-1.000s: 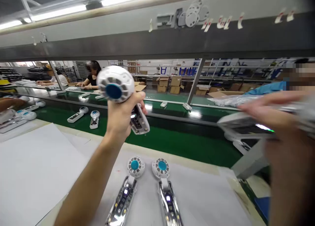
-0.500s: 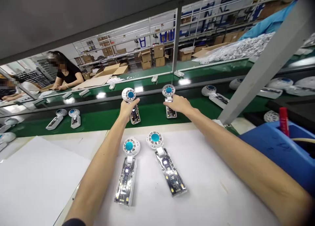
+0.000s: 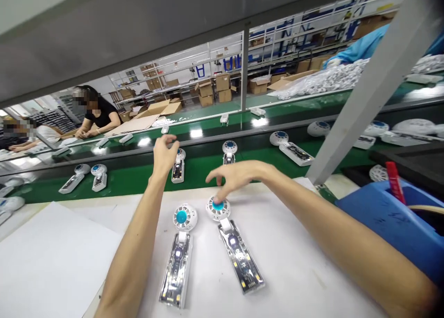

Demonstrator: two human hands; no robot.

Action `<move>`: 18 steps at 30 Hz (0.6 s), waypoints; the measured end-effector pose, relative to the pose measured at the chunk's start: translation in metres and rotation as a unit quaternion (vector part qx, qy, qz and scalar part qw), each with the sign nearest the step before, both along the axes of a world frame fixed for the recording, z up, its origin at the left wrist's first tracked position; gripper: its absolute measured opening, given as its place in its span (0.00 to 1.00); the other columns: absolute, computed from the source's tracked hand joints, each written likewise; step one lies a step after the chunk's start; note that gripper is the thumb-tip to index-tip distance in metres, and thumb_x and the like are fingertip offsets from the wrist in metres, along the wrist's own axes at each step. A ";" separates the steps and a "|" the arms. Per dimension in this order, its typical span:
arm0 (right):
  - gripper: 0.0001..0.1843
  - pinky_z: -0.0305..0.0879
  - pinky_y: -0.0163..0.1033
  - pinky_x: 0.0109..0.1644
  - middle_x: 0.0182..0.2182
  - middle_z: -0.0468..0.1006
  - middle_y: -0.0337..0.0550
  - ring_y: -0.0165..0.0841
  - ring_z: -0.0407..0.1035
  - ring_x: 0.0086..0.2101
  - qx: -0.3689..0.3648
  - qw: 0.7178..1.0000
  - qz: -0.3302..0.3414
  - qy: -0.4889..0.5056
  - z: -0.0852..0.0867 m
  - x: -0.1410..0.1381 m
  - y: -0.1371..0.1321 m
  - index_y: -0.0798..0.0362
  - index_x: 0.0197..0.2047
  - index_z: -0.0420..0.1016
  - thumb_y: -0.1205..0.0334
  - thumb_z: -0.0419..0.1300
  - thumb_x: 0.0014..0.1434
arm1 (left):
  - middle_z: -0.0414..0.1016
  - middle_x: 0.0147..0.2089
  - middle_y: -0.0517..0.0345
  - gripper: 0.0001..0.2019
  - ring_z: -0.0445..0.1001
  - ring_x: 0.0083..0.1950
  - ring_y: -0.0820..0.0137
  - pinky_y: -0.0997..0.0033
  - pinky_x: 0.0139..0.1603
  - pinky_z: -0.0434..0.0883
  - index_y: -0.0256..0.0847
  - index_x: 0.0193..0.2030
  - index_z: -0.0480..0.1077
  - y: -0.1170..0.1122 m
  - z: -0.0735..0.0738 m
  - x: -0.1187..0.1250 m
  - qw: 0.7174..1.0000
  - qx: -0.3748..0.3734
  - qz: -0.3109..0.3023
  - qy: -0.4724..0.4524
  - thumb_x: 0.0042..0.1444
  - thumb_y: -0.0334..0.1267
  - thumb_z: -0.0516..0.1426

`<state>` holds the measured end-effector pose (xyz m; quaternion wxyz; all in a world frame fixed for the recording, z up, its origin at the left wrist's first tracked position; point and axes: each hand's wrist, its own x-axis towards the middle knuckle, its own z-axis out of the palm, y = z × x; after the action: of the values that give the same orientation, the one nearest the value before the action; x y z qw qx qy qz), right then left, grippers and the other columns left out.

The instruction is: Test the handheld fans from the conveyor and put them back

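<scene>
Two small fan units lie side by side on the white bench: the left one [image 3: 179,255] and the right one [image 3: 234,241], each with a round white head, a blue hub and a bare circuit-board handle. My right hand [image 3: 233,175] hovers open just above the right unit's head, fingers spread. Farther out, my left hand [image 3: 163,154] is open over the green conveyor [image 3: 138,177], right beside a fan unit [image 3: 178,166] lying there. Another fan unit [image 3: 229,152] rests on the belt to its right. Neither hand holds anything.
More fan units lie along the belt at the left [image 3: 86,177] and right [image 3: 289,147]. A blue bin [image 3: 385,218] stands at the right, next to a slanted grey post [image 3: 360,100]. A white sheet [image 3: 45,253] covers the bench's left. Other people work across the line.
Both hands have let go of the fan units they set on the belt. The right hand has drawn back over the bench; the released units have shifted left with the belt.
</scene>
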<state>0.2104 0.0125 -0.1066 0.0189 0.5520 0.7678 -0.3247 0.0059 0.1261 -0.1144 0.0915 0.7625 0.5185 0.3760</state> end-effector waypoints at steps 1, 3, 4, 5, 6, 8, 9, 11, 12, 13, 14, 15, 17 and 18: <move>0.48 0.70 0.37 0.45 0.55 0.77 0.43 0.40 0.75 0.47 -0.028 0.999 0.036 0.003 -0.001 -0.008 -0.004 0.44 0.66 0.68 0.38 0.71 0.45 | 0.72 0.57 0.48 0.14 0.72 0.57 0.65 0.58 0.58 0.69 0.37 0.57 0.67 -0.008 0.017 0.000 1.000 0.014 -0.023 0.004 0.68 0.39 0.50; 0.45 0.69 0.38 0.38 0.48 0.80 0.45 0.40 0.76 0.40 -0.061 0.995 0.078 -0.009 -0.006 -0.023 -0.009 0.49 0.60 0.74 0.38 0.72 0.41 | 0.75 0.54 0.53 0.15 0.74 0.51 0.67 0.66 0.53 0.70 0.40 0.56 0.67 -0.028 0.042 -0.004 0.997 0.021 -0.073 0.030 0.67 0.41 0.51; 0.41 0.68 0.38 0.34 0.43 0.81 0.45 0.40 0.76 0.37 -0.064 0.994 0.088 -0.018 -0.008 -0.028 -0.011 0.51 0.56 0.75 0.40 0.72 0.41 | 0.77 0.50 0.55 0.15 0.75 0.47 0.67 0.67 0.49 0.70 0.42 0.54 0.70 -0.039 0.048 -0.009 0.993 0.006 -0.100 0.063 0.64 0.45 0.54; 0.36 0.66 0.38 0.32 0.39 0.81 0.44 0.40 0.75 0.34 -0.060 0.994 0.092 -0.024 -0.010 -0.032 -0.012 0.51 0.51 0.77 0.41 0.72 0.42 | 0.78 0.45 0.57 0.16 0.76 0.43 0.66 0.66 0.45 0.70 0.43 0.50 0.72 -0.050 0.050 -0.015 0.985 -0.029 -0.127 0.113 0.60 0.49 0.58; 0.33 0.64 0.38 0.29 0.37 0.80 0.43 0.40 0.75 0.33 -0.051 0.994 0.095 -0.028 -0.010 -0.034 -0.013 0.51 0.48 0.77 0.42 0.71 0.42 | 0.79 0.42 0.58 0.19 0.76 0.40 0.64 0.65 0.42 0.69 0.44 0.48 0.74 -0.061 0.047 -0.023 0.970 -0.078 -0.152 0.175 0.56 0.54 0.61; 0.31 0.61 0.38 0.28 0.36 0.79 0.42 0.41 0.73 0.34 -0.016 0.995 0.097 -0.025 -0.007 -0.034 -0.015 0.49 0.46 0.75 0.42 0.71 0.41 | 0.79 0.43 0.56 0.29 0.76 0.40 0.61 0.64 0.41 0.69 0.44 0.50 0.74 -0.080 0.030 -0.040 0.911 -0.206 -0.205 0.294 0.47 0.62 0.64; 0.30 0.60 0.37 0.29 0.38 0.78 0.41 0.41 0.73 0.36 0.009 0.995 0.095 -0.018 -0.004 -0.033 -0.016 0.49 0.45 0.75 0.42 0.71 0.41 | 0.79 0.47 0.54 0.35 0.77 0.44 0.58 0.63 0.44 0.70 0.45 0.54 0.72 -0.088 0.019 -0.049 0.881 -0.257 -0.234 0.321 0.44 0.64 0.65; 0.29 0.60 0.37 0.31 0.40 0.77 0.42 0.41 0.72 0.39 0.065 0.994 0.089 -0.007 0.004 -0.030 -0.019 0.48 0.44 0.73 0.43 0.70 0.41 | 0.76 0.56 0.51 0.41 0.74 0.53 0.55 0.62 0.52 0.70 0.45 0.59 0.69 -0.102 -0.003 -0.063 0.853 -0.310 -0.285 0.307 0.40 0.64 0.67; 0.28 0.60 0.37 0.32 0.41 0.76 0.43 0.42 0.71 0.40 0.092 0.992 0.084 -0.005 0.009 -0.029 -0.022 0.48 0.44 0.73 0.44 0.69 0.42 | 0.74 0.58 0.51 0.41 0.73 0.56 0.55 0.61 0.55 0.69 0.45 0.60 0.69 -0.109 -0.012 -0.067 0.859 -0.310 -0.293 0.282 0.39 0.62 0.68; 0.27 0.60 0.37 0.34 0.41 0.76 0.44 0.42 0.71 0.41 0.116 0.990 0.079 -0.004 0.013 -0.028 -0.026 0.49 0.44 0.72 0.45 0.69 0.43 | 0.74 0.58 0.52 0.40 0.72 0.57 0.55 0.60 0.56 0.68 0.45 0.58 0.69 -0.114 -0.018 -0.070 0.874 -0.298 -0.288 0.255 0.39 0.59 0.69; 0.27 0.60 0.38 0.35 0.42 0.75 0.45 0.43 0.71 0.42 0.139 0.988 0.074 -0.005 0.018 -0.028 -0.030 0.49 0.44 0.72 0.46 0.68 0.44 | 0.74 0.56 0.52 0.37 0.72 0.56 0.55 0.60 0.56 0.69 0.45 0.57 0.70 -0.119 -0.020 -0.071 0.895 -0.274 -0.269 0.227 0.40 0.56 0.70; 0.27 0.60 0.38 0.36 0.42 0.75 0.45 0.43 0.70 0.42 0.161 0.984 0.070 -0.004 0.024 -0.028 -0.036 0.49 0.45 0.71 0.47 0.68 0.44 | 0.74 0.54 0.53 0.34 0.73 0.54 0.56 0.60 0.55 0.69 0.46 0.55 0.71 -0.124 -0.018 -0.070 0.917 -0.244 -0.243 0.202 0.41 0.53 0.70; 0.25 0.59 0.37 0.36 0.41 0.76 0.43 0.41 0.70 0.41 0.207 0.976 0.062 0.009 0.034 -0.029 -0.047 0.48 0.46 0.69 0.51 0.68 0.45 | 0.72 0.50 0.56 0.28 0.74 0.49 0.59 0.62 0.50 0.70 0.48 0.52 0.70 -0.133 -0.008 -0.068 0.953 -0.174 -0.185 0.166 0.43 0.48 0.68; 0.24 0.59 0.37 0.35 0.40 0.77 0.42 0.40 0.71 0.39 0.228 0.972 0.058 0.014 0.039 -0.030 -0.052 0.48 0.47 0.69 0.53 0.67 0.46 | 0.70 0.48 0.57 0.26 0.74 0.46 0.61 0.63 0.47 0.71 0.49 0.51 0.70 -0.136 0.000 -0.067 0.964 -0.142 -0.160 0.157 0.45 0.47 0.67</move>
<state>0.1800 -0.0393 -0.0674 -0.0994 0.4914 0.8527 -0.1471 -0.0607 -0.0097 -0.1147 0.1754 0.8642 0.4455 0.1548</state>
